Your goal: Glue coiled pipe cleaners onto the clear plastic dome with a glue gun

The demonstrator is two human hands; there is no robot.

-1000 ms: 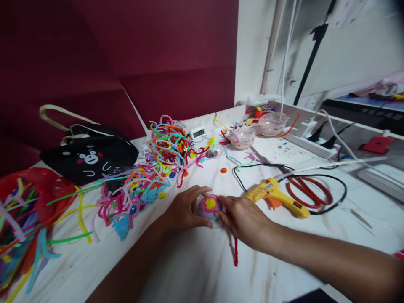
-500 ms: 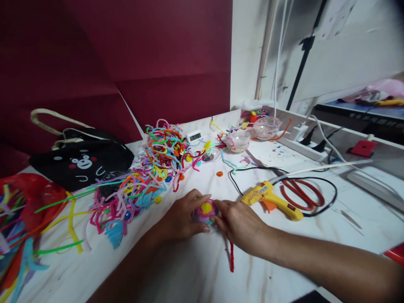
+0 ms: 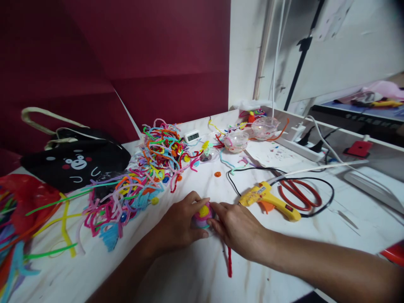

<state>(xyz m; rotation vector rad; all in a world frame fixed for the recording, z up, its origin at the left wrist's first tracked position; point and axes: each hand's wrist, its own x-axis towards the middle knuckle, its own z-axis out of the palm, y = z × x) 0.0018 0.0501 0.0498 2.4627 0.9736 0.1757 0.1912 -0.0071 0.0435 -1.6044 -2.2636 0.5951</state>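
Between my two hands, just above or on the white table, is a small round piece of coiled pipe cleaner (image 3: 203,212), yellow in the middle with pink, purple and teal rings. My left hand (image 3: 181,221) grips its left side, thumb below and fingers above. From the right, my right hand (image 3: 235,223) pinches it with thumb and fingertips, hiding that edge. A red pipe cleaner (image 3: 229,263) sticks out beneath my right hand; I cannot tell whether it joins the coil. Nearby on the right lies a yellow hot glue gun (image 3: 269,200).
A tangled heap of pipe cleaners (image 3: 164,147) spreads over the left side, beside a black bag (image 3: 75,164) and a red plastic bag (image 3: 31,202). Clear bowls (image 3: 236,142) stand at the back. Red-handled scissors (image 3: 301,193) and a power strip (image 3: 303,147) are on the right.
The coil's yellow middle looks turned or tilted slightly between my fingers. Both hands keep their hold, and the whole view has shifted a little.
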